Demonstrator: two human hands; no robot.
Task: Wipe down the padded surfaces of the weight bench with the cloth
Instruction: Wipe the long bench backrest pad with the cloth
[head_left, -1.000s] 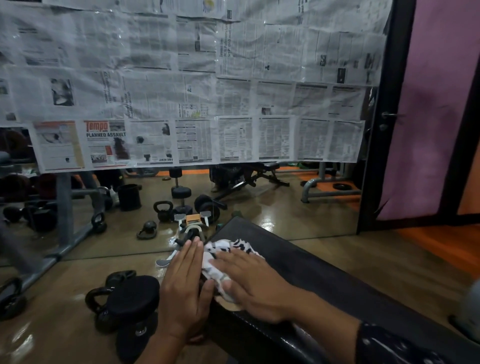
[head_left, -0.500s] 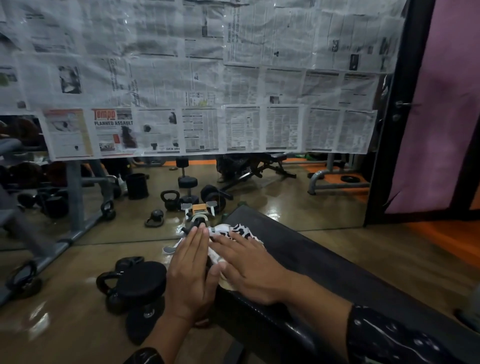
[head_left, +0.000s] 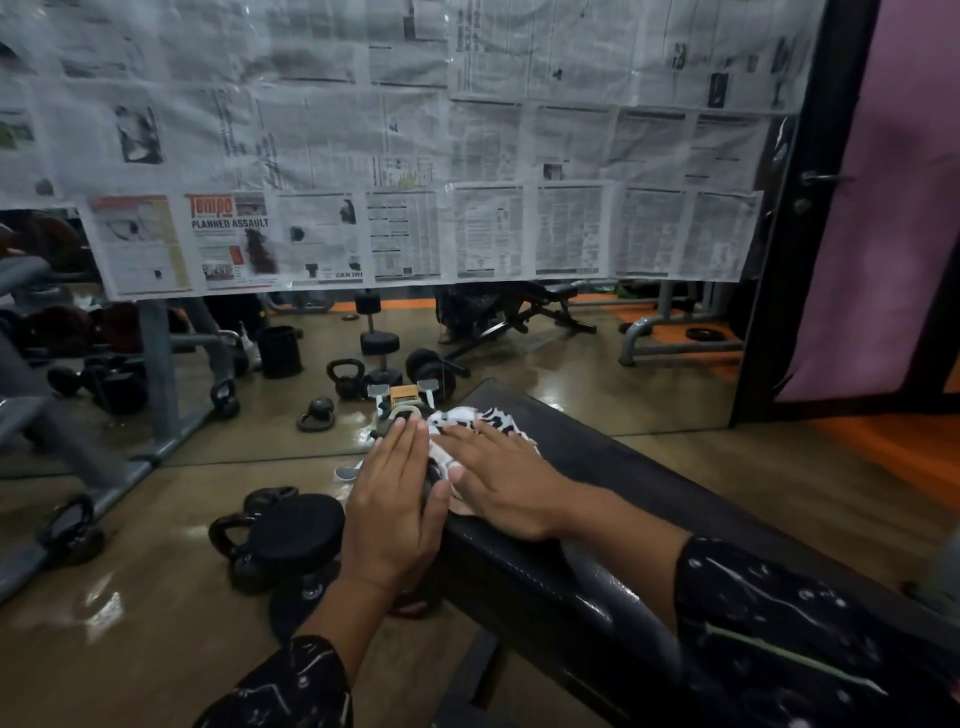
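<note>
The black padded weight bench (head_left: 649, 467) runs from the lower right up to the mirror. A white cloth with black spots (head_left: 470, 418) lies on its far end. My right hand (head_left: 501, 483) lies flat on top of the cloth with its fingers spread, pressing it onto the pad. My left hand (head_left: 392, 499) is flat against the bench's left side edge, fingers together and pointing away from me, touching the cloth's edge. Most of the cloth is hidden under my right palm.
Black kettlebells (head_left: 244, 535) and a round dumbbell head (head_left: 298, 527) sit on the floor just left of the bench. A mirror (head_left: 571, 353) with newspaper sheets (head_left: 415, 156) taped over it stands ahead. A grey metal rack (head_left: 156, 364) is at left, a pink wall (head_left: 883, 208) at right.
Both hands and the cloth have slid a short way along the pad toward the bench's far end. The camera has tilted slightly down and left.
</note>
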